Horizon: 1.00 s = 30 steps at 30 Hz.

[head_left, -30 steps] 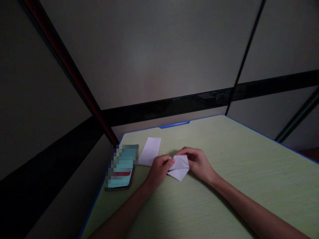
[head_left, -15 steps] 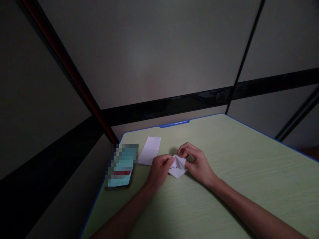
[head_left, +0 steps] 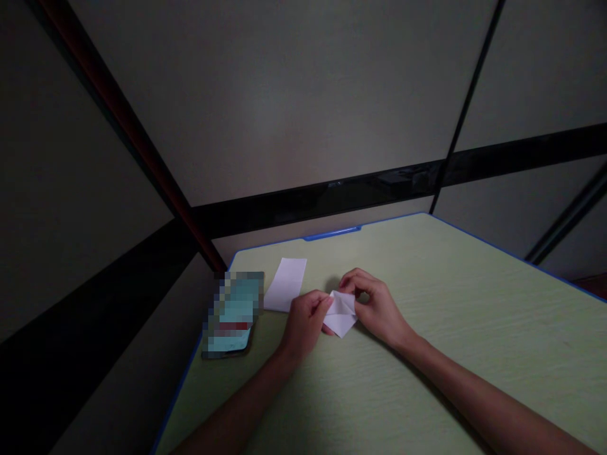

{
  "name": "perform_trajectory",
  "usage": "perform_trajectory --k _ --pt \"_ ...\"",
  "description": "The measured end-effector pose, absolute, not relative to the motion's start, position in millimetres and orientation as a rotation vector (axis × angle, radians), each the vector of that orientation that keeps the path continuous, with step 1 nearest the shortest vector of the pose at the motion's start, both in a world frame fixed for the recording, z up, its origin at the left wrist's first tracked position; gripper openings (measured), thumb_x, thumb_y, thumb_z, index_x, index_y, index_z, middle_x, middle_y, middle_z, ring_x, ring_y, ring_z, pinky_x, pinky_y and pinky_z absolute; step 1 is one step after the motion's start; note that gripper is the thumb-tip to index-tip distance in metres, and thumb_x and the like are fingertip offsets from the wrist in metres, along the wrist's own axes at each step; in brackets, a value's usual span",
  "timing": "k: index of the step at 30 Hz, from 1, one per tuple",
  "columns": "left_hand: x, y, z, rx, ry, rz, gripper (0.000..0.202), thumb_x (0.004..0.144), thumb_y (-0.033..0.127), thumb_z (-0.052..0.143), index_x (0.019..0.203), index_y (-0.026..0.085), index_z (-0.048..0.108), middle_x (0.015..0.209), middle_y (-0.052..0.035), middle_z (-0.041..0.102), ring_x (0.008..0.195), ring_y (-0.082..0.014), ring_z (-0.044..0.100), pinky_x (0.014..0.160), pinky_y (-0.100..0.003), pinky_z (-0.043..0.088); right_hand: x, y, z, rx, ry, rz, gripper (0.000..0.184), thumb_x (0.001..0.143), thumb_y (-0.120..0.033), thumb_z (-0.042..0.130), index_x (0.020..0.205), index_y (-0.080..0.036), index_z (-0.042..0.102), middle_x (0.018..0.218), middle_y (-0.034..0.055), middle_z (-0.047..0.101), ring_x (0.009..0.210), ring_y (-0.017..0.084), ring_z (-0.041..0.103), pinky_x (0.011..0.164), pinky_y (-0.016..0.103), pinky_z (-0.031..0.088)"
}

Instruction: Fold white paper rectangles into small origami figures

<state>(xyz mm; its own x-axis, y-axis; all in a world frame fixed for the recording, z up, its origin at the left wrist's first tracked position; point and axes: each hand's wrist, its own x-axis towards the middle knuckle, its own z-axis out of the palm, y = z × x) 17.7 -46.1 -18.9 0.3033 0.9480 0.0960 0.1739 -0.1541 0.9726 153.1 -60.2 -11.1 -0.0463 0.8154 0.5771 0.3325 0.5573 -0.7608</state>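
Observation:
A small folded white paper (head_left: 340, 314) rests on the pale green table (head_left: 427, 354), held between both hands. My left hand (head_left: 304, 322) pinches its left edge with curled fingers. My right hand (head_left: 377, 307) grips its upper right corner, thumb and fingers bent over a fold. The paper's lower point touches the tabletop.
A flat white strip of paper (head_left: 286, 285) lies just behind my left hand. A phone with a lit screen (head_left: 231, 314) sits at the table's left edge. The table has a blue rim (head_left: 332, 234) and stands against dim walls with dark rails.
The folded paper has become narrower as my right hand folded its right flap inward. Both hands moved slightly closer together.

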Motion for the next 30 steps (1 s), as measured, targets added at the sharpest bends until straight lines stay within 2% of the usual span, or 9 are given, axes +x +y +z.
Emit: perform_trajectory --k 6,16,20,22,25,28,30 --pt "18.7 -45.0 -21.5 1.552 1.054 0.967 0.022 0.068 0.031 0.049 0.065 0.011 0.058 0.053 0.0021 0.049 0.046 -0.0095 0.051 0.038 -0.02 0.046 153.7 -59.7 -11.1 -1.017 -1.653 0.486 0.021 0.056 0.004 0.044 0.058 -0.016 0.051 0.068 0.0021 0.052 0.065 0.012 0.048 0.055 0.023 0.036" --pt "18.9 -44.7 -20.8 1.553 1.071 0.979 0.021 0.068 0.029 0.048 0.063 0.01 0.056 0.053 0.0024 0.047 0.045 -0.0083 0.049 0.036 -0.018 0.045 155.1 -64.1 -11.4 -0.957 -1.787 0.408 0.02 0.056 0.003 0.047 0.06 -0.016 0.05 0.082 0.0051 0.057 0.079 0.015 0.053 0.071 0.03 0.039" --pt "17.9 -42.7 -17.9 1.485 1.046 0.99 0.02 0.066 0.029 0.05 0.062 0.011 0.055 0.051 0.0032 0.046 0.043 -0.0074 0.048 0.036 -0.018 0.045 154.1 -64.8 -6.3 -0.86 -1.76 0.752 0.009 0.062 -0.007 0.053 0.067 -0.015 0.053 0.092 0.0076 0.056 0.084 0.016 0.053 0.072 0.03 0.04" --pt "17.4 -41.9 -16.0 1.461 1.023 0.994 0.021 0.064 0.031 0.051 0.059 0.011 0.054 0.051 0.0031 0.046 0.043 -0.007 0.047 0.035 -0.017 0.043 155.0 -62.6 -4.5 -0.849 -1.606 0.979 0.005 0.068 -0.015 0.053 0.063 -0.015 0.053 0.091 0.0074 0.056 0.082 0.015 0.054 0.069 0.029 0.041" --pt "17.3 -42.0 -13.7 1.452 0.982 0.977 0.024 0.063 0.033 0.052 0.053 0.011 0.052 0.049 0.0033 0.046 0.04 -0.0058 0.046 0.033 -0.016 0.041 157.6 -57.3 -5.2 -0.863 -1.377 1.168 0.017 0.067 -0.023 0.057 0.054 -0.013 0.05 0.075 0.0034 0.057 0.067 0.01 0.053 0.061 0.025 0.039" --pt "17.5 -42.9 -12.9 1.467 0.976 0.95 0.025 0.064 0.034 0.053 0.053 0.011 0.052 0.046 0.0036 0.046 0.035 -0.0047 0.044 0.032 -0.015 0.038 159.4 -53.5 -9.3 -0.886 -1.291 1.326 0.019 0.059 -0.026 0.065 0.057 -0.013 0.05 0.058 -0.002 0.053 0.05 0.006 0.046 0.048 0.02 0.033" --pt "17.6 -43.4 -13.2 1.483 0.986 0.942 0.026 0.064 0.034 0.053 0.054 0.011 0.054 0.044 0.0038 0.046 0.033 -0.0045 0.043 0.031 -0.014 0.036 159.1 -52.7 -11.7 -0.881 -1.268 1.401 0.021 0.056 -0.025 0.068 0.062 -0.013 0.051 0.053 -0.0043 0.051 0.046 0.005 0.042 0.044 0.018 0.029"
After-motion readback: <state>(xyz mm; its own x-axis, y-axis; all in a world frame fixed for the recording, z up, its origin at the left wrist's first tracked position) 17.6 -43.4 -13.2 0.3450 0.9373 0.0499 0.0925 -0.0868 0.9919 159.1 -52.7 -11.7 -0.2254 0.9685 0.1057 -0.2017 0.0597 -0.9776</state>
